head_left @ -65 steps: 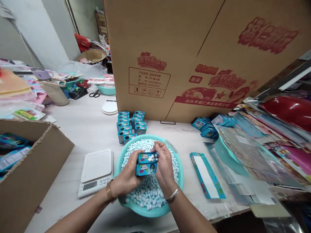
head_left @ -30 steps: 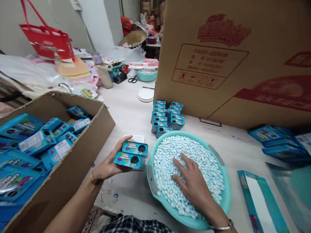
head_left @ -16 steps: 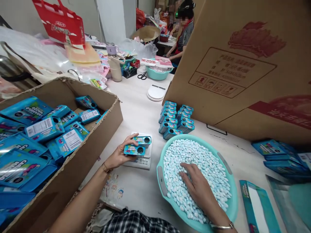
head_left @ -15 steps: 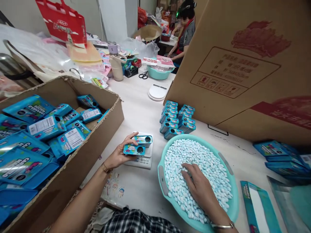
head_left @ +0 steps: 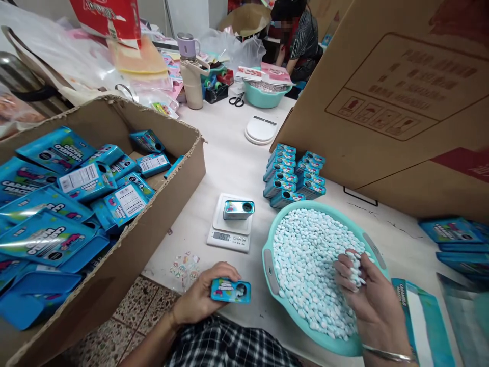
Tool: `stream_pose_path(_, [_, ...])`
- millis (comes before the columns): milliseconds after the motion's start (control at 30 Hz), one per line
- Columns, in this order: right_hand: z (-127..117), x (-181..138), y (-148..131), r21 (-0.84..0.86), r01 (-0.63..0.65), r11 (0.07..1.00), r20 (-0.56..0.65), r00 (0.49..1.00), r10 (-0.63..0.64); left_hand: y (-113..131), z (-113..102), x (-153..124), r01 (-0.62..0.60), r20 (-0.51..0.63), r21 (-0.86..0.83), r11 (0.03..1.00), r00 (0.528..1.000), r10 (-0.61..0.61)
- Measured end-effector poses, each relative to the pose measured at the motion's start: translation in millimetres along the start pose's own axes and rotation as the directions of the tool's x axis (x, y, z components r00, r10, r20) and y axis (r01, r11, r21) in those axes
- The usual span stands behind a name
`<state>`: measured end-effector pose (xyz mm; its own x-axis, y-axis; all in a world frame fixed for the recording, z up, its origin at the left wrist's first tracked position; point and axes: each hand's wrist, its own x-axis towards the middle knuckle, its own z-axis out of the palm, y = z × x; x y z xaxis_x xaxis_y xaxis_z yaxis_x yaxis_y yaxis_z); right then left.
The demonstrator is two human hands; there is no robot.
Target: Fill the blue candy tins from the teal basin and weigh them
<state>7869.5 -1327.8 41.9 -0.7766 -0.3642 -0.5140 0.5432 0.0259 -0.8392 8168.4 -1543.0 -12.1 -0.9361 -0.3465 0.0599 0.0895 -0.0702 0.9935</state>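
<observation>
My left hand [head_left: 209, 295] is closed around a blue candy tin [head_left: 231, 290], held near my lap in front of the scale. The tin's top faces up, and pale candy shows in its round hole. A second tin [head_left: 237, 210] stands alone on the white digital scale [head_left: 229, 239], whose display is lit. Palm up over the right side of the turquoise basin [head_left: 270, 265], my right hand [head_left: 367, 290] has its fingers curled around a handful of candies [head_left: 356, 269]. Small white and pale-blue candies [head_left: 309, 260] fill the basin.
Blue tins [head_left: 284, 176] stand in two rows behind the basin, beside a large carton [head_left: 382, 117]. An open cardboard box [head_left: 183, 168] of blue packs is at left. Farther back are a second round scale [head_left: 261, 128], scissors [head_left: 237, 100], a tumbler [head_left: 192, 81] and a seated person [head_left: 305, 41].
My left hand has left the scale with one tin and come nearer my lap; the other tin stays on the scale. My right hand has moved right and scooped up candies.
</observation>
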Motion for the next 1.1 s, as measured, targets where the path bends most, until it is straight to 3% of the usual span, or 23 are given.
stream_pose_path(133, [2.7,0.4,2.4,0.026,-0.001,1.000,0.018,1.000,0.000,-17.2,15.1,15.3,-0.030,0.071,0.020,0.999,0.997,0.029])
stream_pose_path(300, [11.1,-0.4,9.0,0.041,0.024,0.999,-0.029,0.999,-0.023,-25.0,13.3,17.1,-0.008,0.099,0.069,0.998,0.995,0.001])
stream_pose_path(467, [15.5,-2.5,15.3,-0.087,0.105,0.991,-0.139,0.983,-0.116,-11.0,-14.7,5.3,0.251,0.036,0.075,0.965,0.967,-0.254])
stream_pose_path(567, [17.4,-5.4,17.4,-0.283,0.171,0.944,-0.191,0.954,-0.230,-2.5,-43.3,4.5,0.249,-0.142,0.010,0.969,0.959,-0.245])
stream_pose_path(633, [18.3,-8.0,17.6,-0.454,0.216,0.864,-0.179,0.928,-0.326,0.4,-60.8,9.9,0.148,-0.326,-0.014,0.989,0.934,-0.145])
stream_pose_path(700, [17.9,-10.4,16.9,-0.626,0.260,0.735,-0.115,0.902,-0.416,2.0,-73.9,19.5,0.050,-0.487,0.005,0.999,0.873,-0.041])
stream_pose_path(800, [13.4,-12.6,15.5,-0.809,0.245,0.535,-0.039,0.885,-0.464,4.7,-84.0,37.3,-0.022,-0.603,0.033,0.999,0.797,0.038])
stream_pose_path(933, [2.3,-9.8,14.5,-0.917,0.193,0.350,0.005,0.881,-0.472,11.2,-84.1,60.5,-0.063,-0.613,0.075,0.995,0.784,0.096])
stream_pose_path(1100, [-7.0,-0.7,10.4,-0.912,0.407,0.058,0.348,0.840,-0.417,15.4,-76.0,88.7,0.061,-0.521,0.276,0.959,0.848,0.096])
